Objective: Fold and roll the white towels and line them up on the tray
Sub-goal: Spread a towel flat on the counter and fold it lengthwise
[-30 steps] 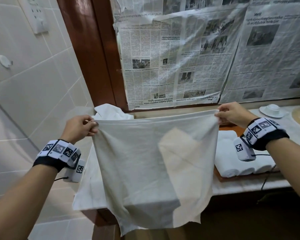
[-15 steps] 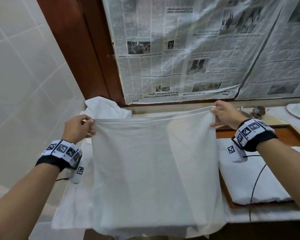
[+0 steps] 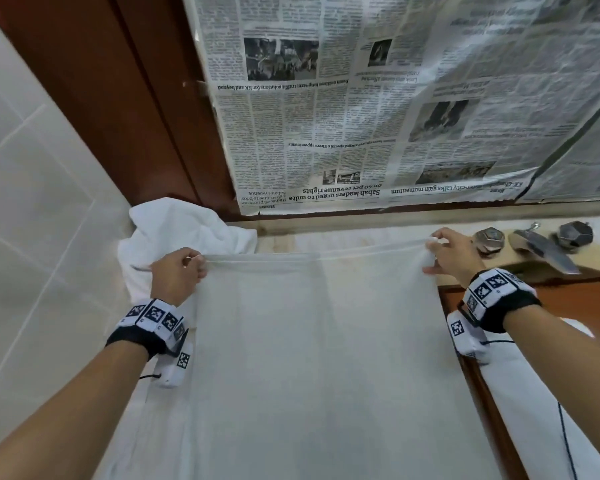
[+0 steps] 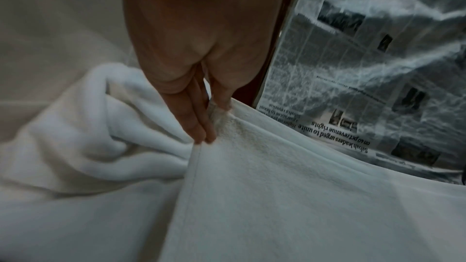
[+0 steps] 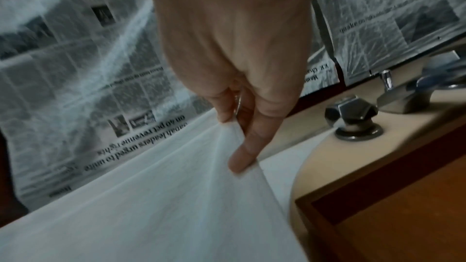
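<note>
A white towel (image 3: 312, 358) is stretched wide between my two hands over the counter. My left hand (image 3: 184, 268) pinches its far left corner, thumb against fingers (image 4: 201, 127) on the hem (image 4: 252, 156). My right hand (image 3: 444, 251) pinches the far right corner (image 5: 234, 132). A heap of loose white towels (image 3: 177, 230) lies behind my left hand in the corner (image 4: 88, 117). The wooden tray (image 3: 582, 299) sits to the right (image 5: 403, 216), with a white rolled towel (image 3: 534, 410) on it under my right forearm.
Newspaper (image 3: 378, 98) covers the mirror behind the counter. Two tap knobs (image 3: 489, 239) and a spout (image 3: 544, 249) stand at the back right, close to my right hand (image 5: 353, 119). A tiled wall (image 3: 32, 202) and a dark wooden frame (image 3: 118, 98) close the left side.
Both hands have carried the stretched towel forward and down over the counter. The view has dropped closer, so the towel now spreads flatter instead of hanging.
</note>
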Action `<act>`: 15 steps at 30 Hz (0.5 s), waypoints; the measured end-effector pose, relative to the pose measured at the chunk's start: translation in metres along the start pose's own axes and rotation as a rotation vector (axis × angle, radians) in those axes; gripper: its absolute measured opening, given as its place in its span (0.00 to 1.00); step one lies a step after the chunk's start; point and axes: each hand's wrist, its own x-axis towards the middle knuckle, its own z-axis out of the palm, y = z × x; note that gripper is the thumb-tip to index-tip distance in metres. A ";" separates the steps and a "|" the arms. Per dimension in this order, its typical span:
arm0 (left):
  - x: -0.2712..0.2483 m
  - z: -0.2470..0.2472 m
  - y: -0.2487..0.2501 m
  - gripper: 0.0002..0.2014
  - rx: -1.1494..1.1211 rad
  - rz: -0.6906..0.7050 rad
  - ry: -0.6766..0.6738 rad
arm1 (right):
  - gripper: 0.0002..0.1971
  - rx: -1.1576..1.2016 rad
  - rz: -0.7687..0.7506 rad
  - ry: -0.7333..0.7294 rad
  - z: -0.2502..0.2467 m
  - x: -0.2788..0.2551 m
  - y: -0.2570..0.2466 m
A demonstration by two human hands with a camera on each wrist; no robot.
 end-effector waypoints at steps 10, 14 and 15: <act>0.047 0.043 -0.034 0.07 0.365 0.068 0.035 | 0.06 -0.106 0.048 0.073 0.051 0.048 0.024; 0.039 0.050 -0.040 0.08 0.453 0.138 0.060 | 0.04 -0.200 -0.002 0.077 0.059 0.057 0.042; 0.034 0.052 -0.038 0.09 0.441 0.135 0.072 | 0.06 -0.221 -0.019 0.071 0.060 0.060 0.045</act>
